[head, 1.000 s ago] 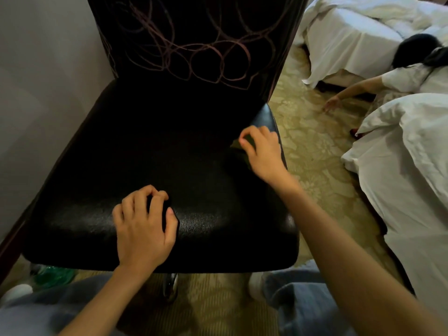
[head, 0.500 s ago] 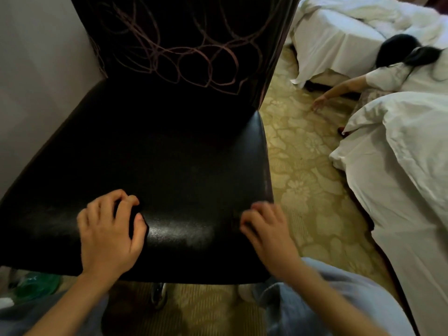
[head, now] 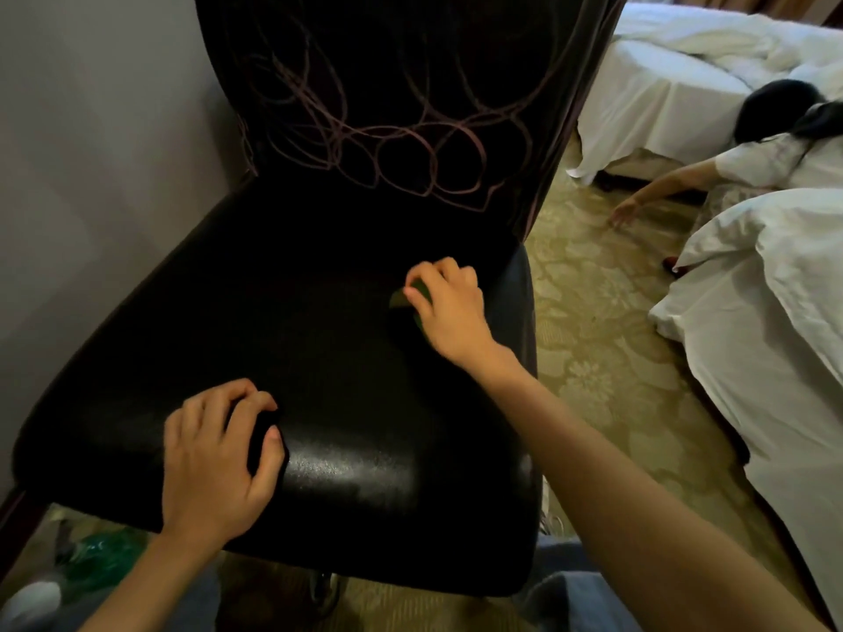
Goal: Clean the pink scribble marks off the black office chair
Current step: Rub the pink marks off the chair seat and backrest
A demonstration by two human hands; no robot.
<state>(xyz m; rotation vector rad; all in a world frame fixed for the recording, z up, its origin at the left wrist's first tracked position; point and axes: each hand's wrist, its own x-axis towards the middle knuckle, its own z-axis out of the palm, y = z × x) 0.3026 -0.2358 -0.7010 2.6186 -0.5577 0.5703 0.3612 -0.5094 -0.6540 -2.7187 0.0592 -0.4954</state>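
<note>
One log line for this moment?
left hand: rests on seat front | right hand: holds green pad on seat | pink scribbles: on backrest, not yet cleaned

Right hand grips green sponge on black chair seat.

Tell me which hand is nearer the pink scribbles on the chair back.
Right. The right hand, gripping a green object, is far back on the seat, below the pink scribbles; the left hand rests near its front edge.

Black chair w/ pink scribbles, gold floral carpet, white bedding, poss. green sponge
</note>
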